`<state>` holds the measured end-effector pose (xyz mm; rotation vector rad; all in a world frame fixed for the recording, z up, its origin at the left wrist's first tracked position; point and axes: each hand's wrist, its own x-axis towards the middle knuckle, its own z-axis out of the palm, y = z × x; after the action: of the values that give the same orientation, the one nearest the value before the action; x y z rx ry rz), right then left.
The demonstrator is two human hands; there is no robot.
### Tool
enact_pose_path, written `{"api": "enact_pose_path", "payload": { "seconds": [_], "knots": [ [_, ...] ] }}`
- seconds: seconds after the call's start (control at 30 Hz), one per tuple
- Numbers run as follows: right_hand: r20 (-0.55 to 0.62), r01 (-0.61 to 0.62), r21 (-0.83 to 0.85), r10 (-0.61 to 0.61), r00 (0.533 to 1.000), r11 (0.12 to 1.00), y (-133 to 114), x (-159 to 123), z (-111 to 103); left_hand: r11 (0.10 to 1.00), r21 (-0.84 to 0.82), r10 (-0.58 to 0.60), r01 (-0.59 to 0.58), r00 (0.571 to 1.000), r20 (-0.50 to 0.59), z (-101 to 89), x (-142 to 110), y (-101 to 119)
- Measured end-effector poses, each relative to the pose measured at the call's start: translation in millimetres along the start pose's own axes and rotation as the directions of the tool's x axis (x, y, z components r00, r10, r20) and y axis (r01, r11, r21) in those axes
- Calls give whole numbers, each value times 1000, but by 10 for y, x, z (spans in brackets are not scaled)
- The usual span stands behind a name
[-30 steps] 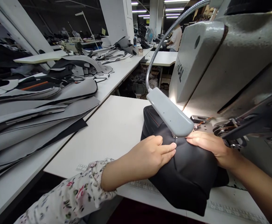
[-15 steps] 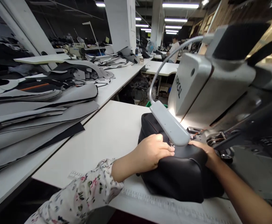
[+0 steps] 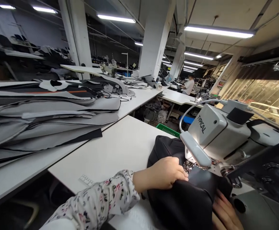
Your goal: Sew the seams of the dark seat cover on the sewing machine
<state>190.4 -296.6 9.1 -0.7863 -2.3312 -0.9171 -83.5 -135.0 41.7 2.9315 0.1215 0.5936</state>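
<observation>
A black leather-like cover (image 3: 177, 204) lies bunched under the head of a sewing machine (image 3: 210, 131) marked TYPICAL. My left hand (image 3: 169, 172) is closed on the cover's upper fold, with its fingertips close to the presser foot (image 3: 188, 165). Lower on the right side, my right hand (image 3: 225, 209) holds the cover's edge; its fingers rest along the material, and part of the hand is hidden by it. A grey lamp (image 3: 194, 148) on a flexible metal neck hangs over the stitching spot and lights it. The needle itself cannot be made out.
Grey padded panels (image 3: 58, 127) with black edging are piled on the long table at left. A green basket (image 3: 168, 130) stands beyond the white machine table (image 3: 120, 143). Farther back, a person (image 3: 189, 86) sits by other tables. A measuring strip (image 3: 86, 180) lies near my left sleeve.
My view has tilted up and swung, so more of the room shows. My right hand has moved from beside the needle area down to the cover's right side. My left hand keeps its hold.
</observation>
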Motion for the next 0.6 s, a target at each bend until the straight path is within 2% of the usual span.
{"api": "enact_pose_path", "payload": {
  "seconds": [0.17,0.33,0.4,0.5,0.57,0.6],
  "knots": [
    [23,-87,18,87,996,996,46,187,103,999,36,-9,8,1000,25,-136,-39,134],
    [139,3,61,-12,990,998,-36,208,-105,981,61,181,-184,982,52,-316,-242,430],
    [173,-87,108,68,983,990,-102,269,-207,975,51,211,-215,975,70,-375,-286,485],
    [171,-306,221,272,947,926,-234,458,-352,983,57,166,-172,981,97,-423,-261,487],
    [131,-361,261,338,932,895,-325,614,-419,983,114,130,-142,986,105,-404,-213,471],
    [151,-377,257,348,925,890,-367,687,-432,980,149,118,-133,987,109,-379,-193,466]
  ]
}}
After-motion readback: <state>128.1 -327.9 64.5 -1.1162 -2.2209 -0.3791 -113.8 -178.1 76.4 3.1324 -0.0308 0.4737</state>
